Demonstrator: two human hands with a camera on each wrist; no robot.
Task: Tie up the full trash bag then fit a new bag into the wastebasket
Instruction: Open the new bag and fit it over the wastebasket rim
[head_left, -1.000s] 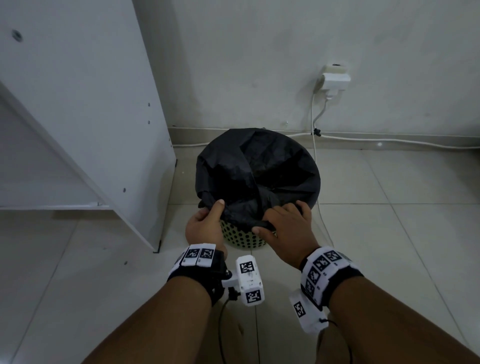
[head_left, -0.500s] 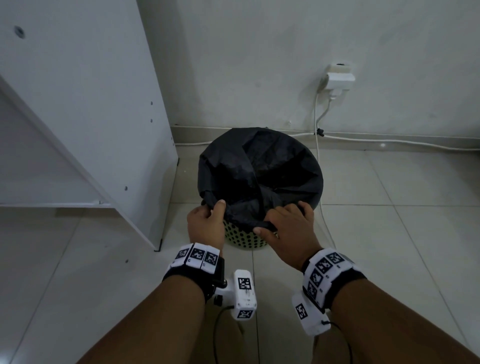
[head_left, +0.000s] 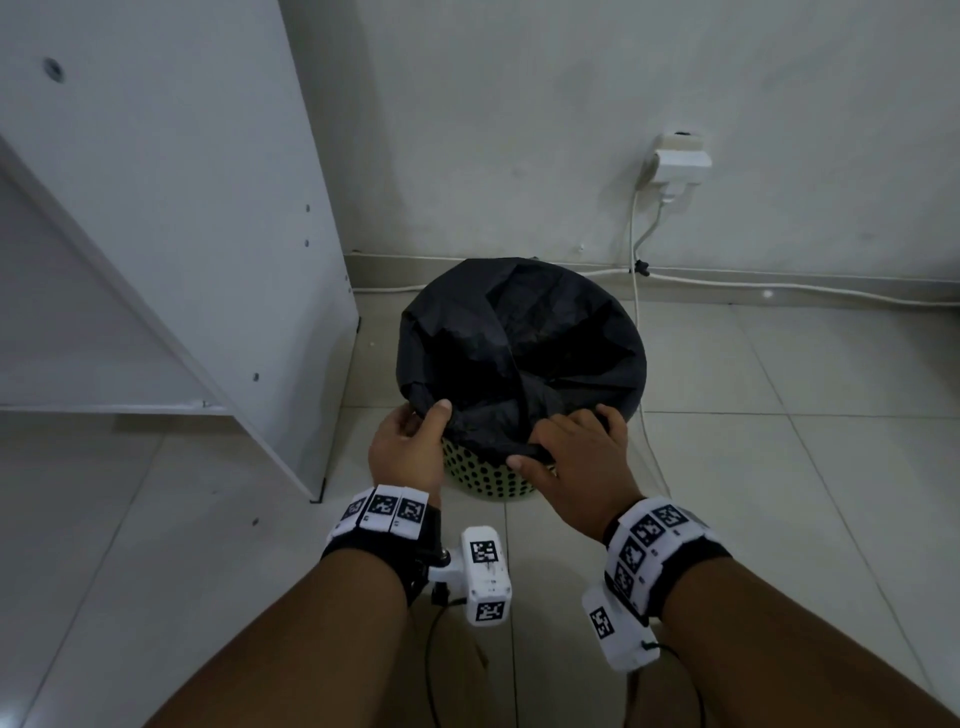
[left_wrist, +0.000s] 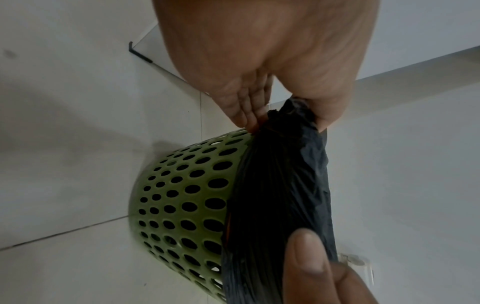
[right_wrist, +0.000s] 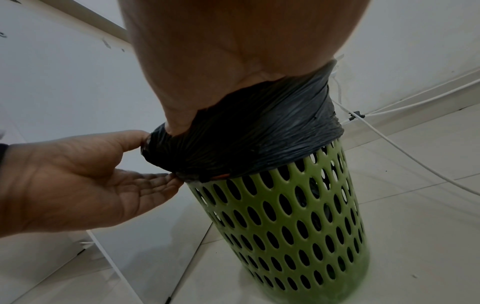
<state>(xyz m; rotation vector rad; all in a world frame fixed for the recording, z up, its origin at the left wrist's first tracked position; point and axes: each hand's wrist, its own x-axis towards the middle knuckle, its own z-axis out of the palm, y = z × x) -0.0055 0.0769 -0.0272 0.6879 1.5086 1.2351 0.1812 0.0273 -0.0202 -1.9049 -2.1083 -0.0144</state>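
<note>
Left hand (head_left: 402, 457) pinching black trash bag (head_left: 519, 353) edge at green perforated wastebasket (head_left: 488, 475) rim; right hand (head_left: 576, 467) fingers curled gripping the bag's near edge

A green wastebasket (right_wrist: 298, 226) dotted all over with round holes is seen; the holes look black. It is lined with a black trash bag (head_left: 519, 353). The floor (head_left: 779, 467) is covered with pale grey-white tiles marked by thin dark lines. The wall (head_left: 519, 130) is painted a plain off-white. A white cupboard (head_left: 182, 208) with small dark dots is seen beside it. A white cord (head_left: 636, 291) and a white plug (head_left: 680, 166) are seen. White wrist bands (head_left: 384, 512) are printed with black-and-white square patterns.
</note>
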